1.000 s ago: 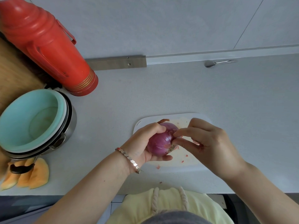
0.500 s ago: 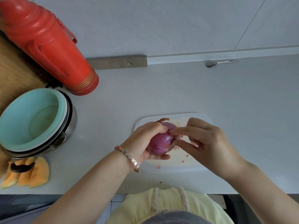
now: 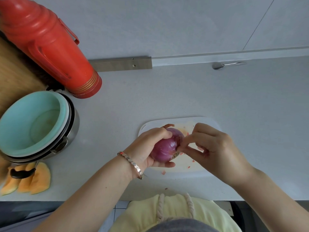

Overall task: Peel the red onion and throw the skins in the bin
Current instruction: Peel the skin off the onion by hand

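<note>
- The left grip (image 3: 147, 148) curls round the red onion (image 3: 164, 149), holding it just over the white cutting board (image 3: 207, 122) by the front edge of the desk (image 3: 184, 94).
- The right grip (image 3: 217, 146) pinches the onion's root end with thumb and forefinger.
- Small reddish skin bits (image 3: 163, 172) lie scattered on the board.

Left hand (image 3: 147, 147) cups, fingers curled; right hand (image 3: 217, 148) pinches.

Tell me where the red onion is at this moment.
In the head view the red onion is just right of centre, gripped in the left hand over the white cutting board; the right hand pinches at its end.
</note>
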The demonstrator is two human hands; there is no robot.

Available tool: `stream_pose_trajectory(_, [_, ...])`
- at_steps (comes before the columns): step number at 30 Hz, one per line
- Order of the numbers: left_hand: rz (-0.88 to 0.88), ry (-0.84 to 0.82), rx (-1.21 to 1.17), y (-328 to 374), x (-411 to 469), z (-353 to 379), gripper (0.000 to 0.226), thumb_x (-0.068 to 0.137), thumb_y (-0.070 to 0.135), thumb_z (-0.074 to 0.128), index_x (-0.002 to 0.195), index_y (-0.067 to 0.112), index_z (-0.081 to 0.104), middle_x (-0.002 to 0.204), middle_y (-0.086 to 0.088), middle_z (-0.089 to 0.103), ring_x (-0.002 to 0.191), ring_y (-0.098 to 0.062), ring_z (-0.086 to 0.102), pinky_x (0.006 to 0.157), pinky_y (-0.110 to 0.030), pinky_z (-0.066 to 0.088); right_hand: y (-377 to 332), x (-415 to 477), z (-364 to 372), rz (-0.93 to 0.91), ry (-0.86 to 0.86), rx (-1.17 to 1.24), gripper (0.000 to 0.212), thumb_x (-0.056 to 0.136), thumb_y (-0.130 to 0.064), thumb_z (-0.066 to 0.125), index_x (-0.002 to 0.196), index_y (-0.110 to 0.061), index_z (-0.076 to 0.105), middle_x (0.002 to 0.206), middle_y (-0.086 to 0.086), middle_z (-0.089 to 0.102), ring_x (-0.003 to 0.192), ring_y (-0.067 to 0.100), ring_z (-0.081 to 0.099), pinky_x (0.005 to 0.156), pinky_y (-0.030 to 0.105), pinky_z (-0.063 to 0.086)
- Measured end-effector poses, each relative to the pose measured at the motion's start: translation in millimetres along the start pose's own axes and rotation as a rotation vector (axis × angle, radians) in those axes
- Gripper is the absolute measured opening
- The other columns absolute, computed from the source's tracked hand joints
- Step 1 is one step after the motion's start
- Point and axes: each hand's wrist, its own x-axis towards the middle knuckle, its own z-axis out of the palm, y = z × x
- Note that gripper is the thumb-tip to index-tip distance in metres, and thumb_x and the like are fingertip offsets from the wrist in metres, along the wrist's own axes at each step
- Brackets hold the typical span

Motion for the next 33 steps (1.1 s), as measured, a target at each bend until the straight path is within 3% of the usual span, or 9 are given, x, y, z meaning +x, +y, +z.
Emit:
stream_pose_trajectory(3, [0.006,-0.039,0.043,2,-1,0,0.023,0.064,0.030,0.057,0.076,0.021,0.073,0.086,-0.007,0.069,0.074,-0.023,0.066,0.061,-0.038,0.057,1,3,-4,0.004,-0.011,0.038,0.013,0.072,-0.019,0.071,0.083,-0.013,0.068,0.071,-0.025,0.032,0.054,-0.004,0.032,0.055,0.001,0.028])
stream_pose_trajectory(5, [-0.003,-0.049,0.085,3,-1,-1,0.024,0.064,0.031,0.056,0.079,0.020,0.072,0.087,-0.006,0.068,0.073,-0.021,0.065,0.059,-0.036,0.055,1,5,-6,-0.002,-0.046,0.050,0.017,0.071,-0.020,0.071,0.088,-0.014,0.070,0.071,-0.025,0.032,0.054,-0.006,0.032,0.056,0.000,0.028])
stream_pose_trajectory(14, [-0.042,-0.026,0.204,9,-4,3,0.031,0.058,0.030,0.059,0.084,0.018,0.071,0.094,-0.008,0.067,0.080,-0.024,0.066,0.056,-0.034,0.057,2,10,-11,-0.049,-0.134,0.063,0.023,0.078,-0.034,0.060,0.076,-0.015,0.071,0.070,-0.020,0.036,0.053,0.000,0.032,0.053,0.003,0.026])
stream_pose_trajectory(17, [-0.029,-0.004,0.241,10,-4,2,0.022,0.059,0.031,0.061,0.075,0.023,0.073,0.089,-0.004,0.069,0.078,-0.022,0.068,0.056,-0.034,0.057,3,9,-10,-0.049,-0.140,0.059,0.026,0.079,-0.035,0.058,0.074,-0.014,0.071,0.069,-0.019,0.035,0.054,-0.001,0.031,0.053,0.004,0.026])
stream_pose_trajectory(23, [-0.065,-0.024,0.245,17,-5,1,0.013,0.070,0.028,0.062,0.065,0.023,0.074,0.086,-0.004,0.068,0.071,-0.021,0.065,0.052,-0.034,0.057,1,11,-11,-0.070,-0.085,0.086,0.021,0.076,-0.032,0.067,0.087,-0.015,0.072,0.073,-0.025,0.034,0.054,0.001,0.033,0.055,0.001,0.027])
stream_pose_trajectory(33, [-0.089,-0.050,0.228,19,-5,2,0.019,0.058,0.033,0.058,0.064,0.027,0.075,0.087,-0.004,0.064,0.075,-0.023,0.064,0.049,-0.031,0.054,3,10,-10,-0.075,-0.051,0.077,0.022,0.078,-0.029,0.062,0.079,-0.010,0.074,0.067,-0.006,0.041,0.054,0.009,0.039,0.054,0.005,0.028])
